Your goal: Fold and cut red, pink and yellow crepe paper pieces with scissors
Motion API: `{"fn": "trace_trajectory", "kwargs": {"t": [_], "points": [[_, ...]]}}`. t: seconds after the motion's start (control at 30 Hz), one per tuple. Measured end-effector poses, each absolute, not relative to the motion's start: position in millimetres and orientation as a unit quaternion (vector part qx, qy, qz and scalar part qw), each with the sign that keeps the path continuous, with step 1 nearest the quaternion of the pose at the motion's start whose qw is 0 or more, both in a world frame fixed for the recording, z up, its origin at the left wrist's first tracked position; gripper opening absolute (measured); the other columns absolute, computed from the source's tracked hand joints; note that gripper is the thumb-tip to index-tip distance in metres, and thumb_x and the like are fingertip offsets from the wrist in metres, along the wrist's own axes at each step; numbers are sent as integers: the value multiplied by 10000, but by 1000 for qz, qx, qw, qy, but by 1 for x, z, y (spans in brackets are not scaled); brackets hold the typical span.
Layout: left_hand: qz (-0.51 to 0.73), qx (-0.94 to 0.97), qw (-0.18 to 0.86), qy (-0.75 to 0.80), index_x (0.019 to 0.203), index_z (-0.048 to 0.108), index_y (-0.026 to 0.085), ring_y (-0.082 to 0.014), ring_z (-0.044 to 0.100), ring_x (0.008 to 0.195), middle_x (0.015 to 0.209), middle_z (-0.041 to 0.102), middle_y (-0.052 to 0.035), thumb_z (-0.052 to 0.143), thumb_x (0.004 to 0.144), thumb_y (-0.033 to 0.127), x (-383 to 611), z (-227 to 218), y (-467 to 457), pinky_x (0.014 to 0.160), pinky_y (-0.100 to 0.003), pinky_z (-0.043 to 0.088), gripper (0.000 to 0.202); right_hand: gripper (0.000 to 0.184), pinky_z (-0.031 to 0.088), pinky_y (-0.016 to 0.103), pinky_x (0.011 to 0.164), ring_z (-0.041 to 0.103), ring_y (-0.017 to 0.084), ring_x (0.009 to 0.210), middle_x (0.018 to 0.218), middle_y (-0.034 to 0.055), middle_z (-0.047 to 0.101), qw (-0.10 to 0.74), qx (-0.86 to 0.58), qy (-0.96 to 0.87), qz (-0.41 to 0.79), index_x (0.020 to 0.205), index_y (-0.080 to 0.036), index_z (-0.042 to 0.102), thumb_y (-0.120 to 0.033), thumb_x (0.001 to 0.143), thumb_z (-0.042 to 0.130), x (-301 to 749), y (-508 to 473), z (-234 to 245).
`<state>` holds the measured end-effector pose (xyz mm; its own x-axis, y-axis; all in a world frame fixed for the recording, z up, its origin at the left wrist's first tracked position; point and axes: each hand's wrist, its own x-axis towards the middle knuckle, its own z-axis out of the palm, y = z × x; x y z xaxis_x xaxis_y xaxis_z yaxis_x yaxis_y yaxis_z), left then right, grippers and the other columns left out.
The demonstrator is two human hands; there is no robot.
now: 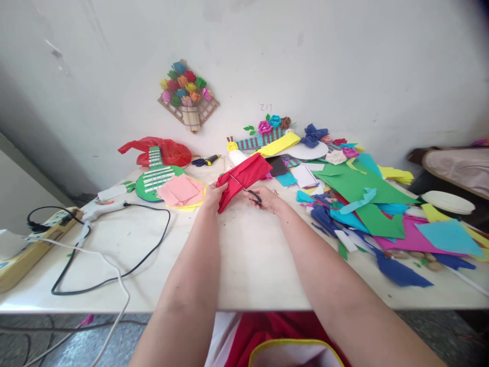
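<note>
A folded sheet of red crepe paper [248,172] is held up over the middle of the table, pinched at its left end by my left hand [216,195]. My right hand [266,200] grips the black handles of a pair of scissors [255,195]. Their thin blades point up and left and lie across the red paper near my left fingers. Just left of my left hand is a stack of pink paper squares [182,190], resting on yellow paper and partly over a green guitar-shaped craft [156,176].
A glue gun [103,208] with looping black cable lies left, beside a power strip [34,244]. Behind are a red plastic bag [168,150] and yellow-black pliers [211,160]. Coloured paper scraps, including a green sheet [367,181], cover the right side. A flower craft [187,94] hangs on the wall.
</note>
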<state>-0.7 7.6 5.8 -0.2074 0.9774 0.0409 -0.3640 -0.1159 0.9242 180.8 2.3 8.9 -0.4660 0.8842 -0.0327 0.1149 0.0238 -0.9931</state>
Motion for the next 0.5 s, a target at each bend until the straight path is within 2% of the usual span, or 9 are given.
{"fn": "trace_trajectory", "kwargs": {"t": [0.17,0.33,0.5], "points": [[651,383,513,407,804,599,111,-126,593,511,594,633,-16,692,588,156,3,4,8,541,-248,481,239,350,237,128,317,368,15,327,454,-53,483,321,-406,-612,599,634,-147,501,-457,672,659,184,-1,13],[636,414,527,382,798,615,108,-138,616,545,653,665,-46,701,579,189,7,2,8,549,-246,492,249,396,165,140,279,391,28,324,462,-37,500,326,-399,-621,590,637,-144,500,-504,660,663,185,0,14],[636,410,527,388,796,618,107,-133,614,539,662,671,-48,688,586,181,8,2,8,543,-239,491,234,407,170,137,280,397,27,325,471,-37,501,332,-402,-618,589,659,-138,522,-521,659,659,185,-1,14]]}}
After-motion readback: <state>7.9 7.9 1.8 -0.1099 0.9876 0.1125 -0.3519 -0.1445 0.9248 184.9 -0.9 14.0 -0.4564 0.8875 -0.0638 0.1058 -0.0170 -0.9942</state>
